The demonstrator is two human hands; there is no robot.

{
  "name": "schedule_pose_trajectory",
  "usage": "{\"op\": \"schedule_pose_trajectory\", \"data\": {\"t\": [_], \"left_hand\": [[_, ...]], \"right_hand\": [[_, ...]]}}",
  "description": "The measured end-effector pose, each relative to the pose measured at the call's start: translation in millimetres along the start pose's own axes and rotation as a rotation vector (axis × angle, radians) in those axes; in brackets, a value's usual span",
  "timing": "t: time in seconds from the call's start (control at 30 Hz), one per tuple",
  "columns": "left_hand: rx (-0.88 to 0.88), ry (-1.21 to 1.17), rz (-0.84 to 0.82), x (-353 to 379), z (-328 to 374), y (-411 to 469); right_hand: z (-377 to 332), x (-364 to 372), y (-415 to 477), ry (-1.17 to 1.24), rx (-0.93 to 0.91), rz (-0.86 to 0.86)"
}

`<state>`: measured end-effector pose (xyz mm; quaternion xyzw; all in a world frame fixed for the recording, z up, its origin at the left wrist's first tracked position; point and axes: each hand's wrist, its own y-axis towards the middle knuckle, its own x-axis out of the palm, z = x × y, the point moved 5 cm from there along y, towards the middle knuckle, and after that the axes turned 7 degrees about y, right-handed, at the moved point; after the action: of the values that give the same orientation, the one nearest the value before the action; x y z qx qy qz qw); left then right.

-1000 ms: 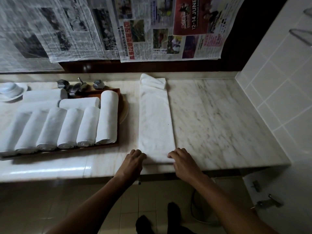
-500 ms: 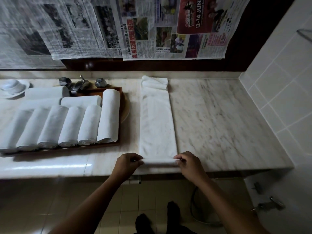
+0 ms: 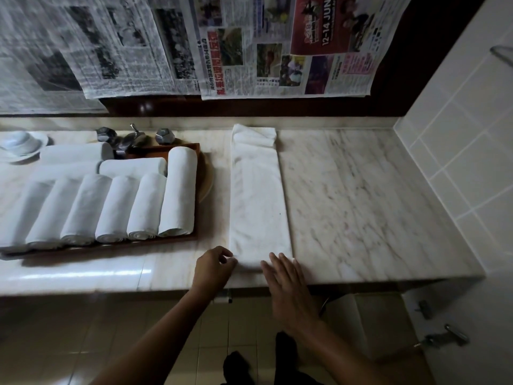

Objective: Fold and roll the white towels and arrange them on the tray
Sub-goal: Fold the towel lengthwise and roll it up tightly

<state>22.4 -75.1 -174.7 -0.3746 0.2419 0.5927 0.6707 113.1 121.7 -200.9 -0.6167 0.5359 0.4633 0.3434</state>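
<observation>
**While a folded towel (image 3: 259,204) lies flat, two hands begin its roll**

Seen from a head camera looking down, a person stands at a marble counter (image 3: 361,207). The left hand (image 3: 213,269) has its fingers curled, thumb meeting fingertips, and appears to pinch the towel's near left corner. The right hand (image 3: 288,276) lies palm down with fingers straight and slightly spread, pressing on the towel's near end; blur softens its outline.

The towel is a long white strip, folded narrow. It starts under the fingertips of both hands and runs straight away from them across the counter. It ends well beyond the hands in a small bunched fold near the back wall. Its near edge, between the two hands, looks slightly raised. That is likely the first turn of a roll, though the blur leaves it uncertain.

Judging by this, the folding is done and the rolling is just starting. The next move calls for both hands to tuck the near edge tight and push the roll forward evenly, so it does not skew.

To the left of the left hand, and a little beyond it, sits a dark wooden tray (image 3: 195,234) — packed with rolled towels (image 3: 177,195), a row side by side and more laid crosswise behind. The finished roll belongs there, and free room looks scarce.
</observation>
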Motion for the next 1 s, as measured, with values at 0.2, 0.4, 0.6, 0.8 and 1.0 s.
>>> {"op": "schedule_pose_trajectory", "data": {"t": [0.2,0.4,0.6,0.8,1.0], "left_hand": [[0.62,0.552,0.132,48,20,-46],[0.636,0.658,-0.04,52,11,-25],[0.744,0.568,-0.057,39,11,-14],[0.701,0.492,-0.076,32,2,-29],[0.64,0.409,-0.057,29,-4,-30]], "right_hand": [[4,0,9,0.009,-0.043,-0.013],[12,1,29,-0.024,-0.049,-0.126],[18,-15,42,0.016,-0.091,-0.127],[24,-22,25,0.101,-0.102,-0.105],[31,-28,24,0.165,-0.037,-0.091]]}}
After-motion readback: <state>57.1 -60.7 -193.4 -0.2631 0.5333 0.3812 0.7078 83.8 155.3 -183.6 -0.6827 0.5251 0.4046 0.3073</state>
